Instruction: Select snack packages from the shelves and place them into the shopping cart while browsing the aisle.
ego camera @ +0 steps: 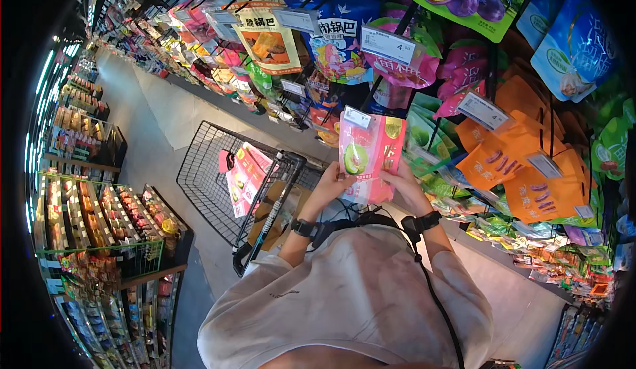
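Observation:
A pink snack pouch [365, 165] with a green fruit picture and a gold seal is upright in front of the shelf rack. My left hand [329, 189] grips its lower left edge, and my right hand [406, 184] has its lower right, thumbs on the printed front. A white price tag [357, 118] on a display hook overlaps the pouch's top left corner; whether the pouch hangs on that hook I cannot tell. Similar pink pouches [243, 182] lie in the black wire shopping cart [206, 158] to my left.
Hanging around the pouch are orange snack bags [539, 190], green pouches [428, 120], a blue pouch [338, 41] and a cream pouch [268, 36]. Price tags on hooks stick out towards me. Across the aisle floor [144, 135] stands a display of packaged goods [94, 215].

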`<move>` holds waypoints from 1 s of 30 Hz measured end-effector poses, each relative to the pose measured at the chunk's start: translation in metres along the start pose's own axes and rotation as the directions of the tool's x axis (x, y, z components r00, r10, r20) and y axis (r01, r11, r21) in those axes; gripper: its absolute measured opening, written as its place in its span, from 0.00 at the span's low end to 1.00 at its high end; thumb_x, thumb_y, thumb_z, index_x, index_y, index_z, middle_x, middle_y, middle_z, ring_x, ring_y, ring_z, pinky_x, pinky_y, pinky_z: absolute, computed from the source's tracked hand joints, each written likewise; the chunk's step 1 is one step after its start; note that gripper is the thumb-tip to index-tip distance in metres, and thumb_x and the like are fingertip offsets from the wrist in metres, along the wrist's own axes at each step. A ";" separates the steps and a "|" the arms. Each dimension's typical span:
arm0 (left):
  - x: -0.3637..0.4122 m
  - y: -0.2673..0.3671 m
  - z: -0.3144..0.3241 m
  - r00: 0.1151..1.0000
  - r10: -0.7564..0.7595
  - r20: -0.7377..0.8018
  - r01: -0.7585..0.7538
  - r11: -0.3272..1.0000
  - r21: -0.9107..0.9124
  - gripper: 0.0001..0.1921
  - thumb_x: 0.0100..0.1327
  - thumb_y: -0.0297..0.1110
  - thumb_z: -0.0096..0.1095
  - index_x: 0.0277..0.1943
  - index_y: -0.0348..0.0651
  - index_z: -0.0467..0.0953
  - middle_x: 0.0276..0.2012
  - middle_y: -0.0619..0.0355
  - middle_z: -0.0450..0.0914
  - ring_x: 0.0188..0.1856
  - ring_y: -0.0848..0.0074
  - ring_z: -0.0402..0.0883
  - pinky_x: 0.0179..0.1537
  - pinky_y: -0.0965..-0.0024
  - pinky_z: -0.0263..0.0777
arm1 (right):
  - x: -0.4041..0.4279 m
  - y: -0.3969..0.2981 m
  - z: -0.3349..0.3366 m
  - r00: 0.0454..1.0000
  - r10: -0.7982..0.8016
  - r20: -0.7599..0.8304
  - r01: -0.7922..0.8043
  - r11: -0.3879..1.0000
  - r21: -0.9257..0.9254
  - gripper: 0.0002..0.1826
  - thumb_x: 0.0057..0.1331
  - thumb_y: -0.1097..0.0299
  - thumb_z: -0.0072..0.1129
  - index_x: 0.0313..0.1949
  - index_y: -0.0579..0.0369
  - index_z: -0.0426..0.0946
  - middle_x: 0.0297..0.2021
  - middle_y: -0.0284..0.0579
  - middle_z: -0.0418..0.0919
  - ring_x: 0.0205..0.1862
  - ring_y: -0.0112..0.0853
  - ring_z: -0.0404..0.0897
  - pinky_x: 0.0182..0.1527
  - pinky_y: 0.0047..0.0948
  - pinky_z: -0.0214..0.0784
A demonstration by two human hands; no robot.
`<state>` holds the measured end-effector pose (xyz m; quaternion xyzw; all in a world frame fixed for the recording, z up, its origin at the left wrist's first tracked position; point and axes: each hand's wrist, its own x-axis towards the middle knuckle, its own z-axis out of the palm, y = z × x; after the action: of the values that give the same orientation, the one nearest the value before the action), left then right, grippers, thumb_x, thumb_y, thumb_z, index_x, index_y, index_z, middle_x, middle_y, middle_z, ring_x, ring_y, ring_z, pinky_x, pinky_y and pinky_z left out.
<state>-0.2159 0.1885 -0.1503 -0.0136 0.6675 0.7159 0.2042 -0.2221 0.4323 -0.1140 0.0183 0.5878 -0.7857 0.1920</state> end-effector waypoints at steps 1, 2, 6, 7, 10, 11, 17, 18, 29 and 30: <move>-0.002 -0.002 -0.002 1.000 -0.002 -0.008 0.002 1.000 -0.003 0.22 0.62 0.34 0.72 0.53 0.34 0.70 0.42 0.57 0.80 0.38 0.81 0.77 0.37 0.75 0.74 | 0.000 0.002 0.001 1.000 0.005 0.007 -0.005 1.000 -0.002 0.27 0.68 0.76 0.60 0.65 0.56 0.63 0.54 0.39 0.77 0.52 0.24 0.77 0.53 0.27 0.73; -0.004 -0.003 -0.005 0.999 -0.038 -0.016 0.038 0.998 0.040 0.24 0.62 0.34 0.73 0.54 0.33 0.69 0.42 0.56 0.79 0.38 0.81 0.77 0.37 0.75 0.74 | 0.001 0.005 0.002 0.998 0.024 0.049 -0.024 1.000 -0.003 0.26 0.68 0.76 0.60 0.64 0.56 0.64 0.52 0.38 0.78 0.51 0.23 0.78 0.52 0.27 0.73; -0.025 -0.016 -0.010 0.953 0.044 -0.301 0.019 0.979 0.201 0.33 0.64 0.35 0.72 0.65 0.31 0.62 0.45 0.52 0.79 0.45 0.77 0.80 0.41 0.73 0.75 | 0.012 0.013 0.012 0.976 0.152 0.158 -0.133 0.983 -0.124 0.22 0.69 0.73 0.59 0.62 0.57 0.68 0.47 0.38 0.79 0.48 0.22 0.78 0.49 0.25 0.73; -0.031 -0.017 -0.013 0.946 0.040 -0.322 0.025 0.981 0.194 0.33 0.64 0.35 0.72 0.65 0.31 0.62 0.45 0.52 0.79 0.45 0.77 0.80 0.41 0.73 0.75 | 0.017 0.019 0.016 0.971 0.163 0.178 -0.141 0.981 -0.130 0.22 0.69 0.73 0.59 0.62 0.57 0.68 0.47 0.38 0.79 0.48 0.22 0.78 0.49 0.25 0.73; -0.057 0.039 -0.011 0.978 -0.082 -0.190 0.088 0.996 0.026 0.49 0.65 0.45 0.71 0.74 0.28 0.44 0.53 0.46 0.76 0.50 0.75 0.78 0.49 0.73 0.73 | 0.032 0.035 0.036 0.975 0.013 0.221 0.057 0.950 -0.307 0.21 0.70 0.71 0.59 0.61 0.58 0.69 0.44 0.37 0.79 0.46 0.22 0.78 0.48 0.24 0.72; -0.065 0.046 -0.013 0.971 -0.081 -0.223 0.087 0.996 0.016 0.49 0.65 0.45 0.71 0.74 0.28 0.44 0.53 0.46 0.76 0.50 0.75 0.78 0.49 0.73 0.73 | 0.035 0.032 0.049 0.956 -0.080 0.282 0.183 0.915 -0.359 0.21 0.70 0.70 0.60 0.60 0.60 0.69 0.45 0.37 0.79 0.46 0.22 0.78 0.49 0.24 0.71; -0.103 0.066 -0.046 0.898 -0.032 -0.439 -0.050 0.983 -0.175 0.28 0.67 0.41 0.68 0.61 0.30 0.69 0.39 0.60 0.82 0.38 0.84 0.79 0.39 0.79 0.73 | 0.032 -0.013 0.100 0.956 -0.035 0.291 0.080 0.986 -0.145 0.19 0.71 0.69 0.60 0.59 0.59 0.71 0.49 0.37 0.78 0.48 0.21 0.77 0.50 0.24 0.71; -0.117 0.068 -0.054 0.939 0.030 -0.342 -0.120 0.962 -0.245 0.19 0.68 0.37 0.67 0.56 0.35 0.76 0.42 0.62 0.82 0.39 0.84 0.79 0.41 0.79 0.73 | 0.035 -0.019 0.103 0.952 -0.045 0.302 0.101 0.980 -0.170 0.19 0.71 0.68 0.60 0.59 0.59 0.70 0.50 0.37 0.78 0.47 0.21 0.78 0.49 0.23 0.72; -0.175 0.155 -0.030 0.781 0.279 -0.559 -0.407 0.906 -0.117 0.25 0.65 0.26 0.68 0.62 0.32 0.69 0.49 0.55 0.81 0.44 0.83 0.80 0.44 0.78 0.75 | 0.007 -0.077 0.160 0.891 -0.138 0.433 0.178 0.983 -0.054 0.20 0.71 0.65 0.61 0.58 0.59 0.70 0.47 0.37 0.79 0.45 0.22 0.78 0.49 0.24 0.70; -0.177 0.159 -0.028 0.763 0.296 -0.575 -0.433 0.894 -0.115 0.21 0.65 0.25 0.68 0.59 0.33 0.70 0.47 0.57 0.81 0.43 0.85 0.80 0.43 0.79 0.75 | 0.004 -0.078 0.161 0.899 -0.140 0.415 0.184 0.981 -0.067 0.20 0.70 0.66 0.62 0.58 0.59 0.70 0.46 0.37 0.80 0.45 0.21 0.78 0.48 0.23 0.70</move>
<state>-0.1099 0.1091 0.0499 -0.1094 0.5952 0.7835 -0.1408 -0.2189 0.2998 0.0062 -0.2051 0.5744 -0.7536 0.2450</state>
